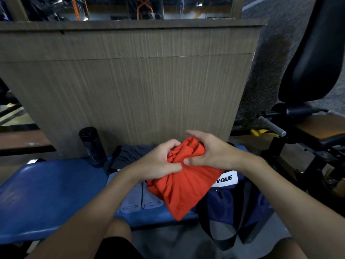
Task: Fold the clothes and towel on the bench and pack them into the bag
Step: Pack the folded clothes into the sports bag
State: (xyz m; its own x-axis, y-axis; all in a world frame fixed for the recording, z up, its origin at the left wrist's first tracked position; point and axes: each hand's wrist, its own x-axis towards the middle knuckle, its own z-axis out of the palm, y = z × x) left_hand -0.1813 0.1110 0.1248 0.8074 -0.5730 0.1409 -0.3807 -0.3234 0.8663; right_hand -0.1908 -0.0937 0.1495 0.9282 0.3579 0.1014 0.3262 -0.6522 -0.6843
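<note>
Holding the red shirt (184, 186) up in front of me, both hands are working at its top end. The left hand (160, 163) is pinching a gather of cloth between thumb and curled fingers. The right hand (212, 152) is curling over the bunched upper part from the other side. The rest of the shirt is hanging loose below those two grips, and I cannot tell whether its lower edge is touching the bench (46, 184).

I am judging this cloth to be thin, light and limp. It is sagging into folds wherever nothing is supporting it, so it is likely to be slipping out of shape during folding. I am thinking the better holds are out at the shoulders or hem corners, keeping an edge taut, rather than in the crumpled middle.

Just beyond the shirt, a grey towel (140, 199) is lying folded on the bench. The dark blue bag (235, 204) is sitting just to its right, partly hidden by the shirt, and I cannot see whether its mouth is open. Farther back, a dark garment (130, 156) is lying crumpled on the bench, a black bottle (93, 146) is standing beside it, and a wooden panel (130, 81) is rising behind everything.
</note>
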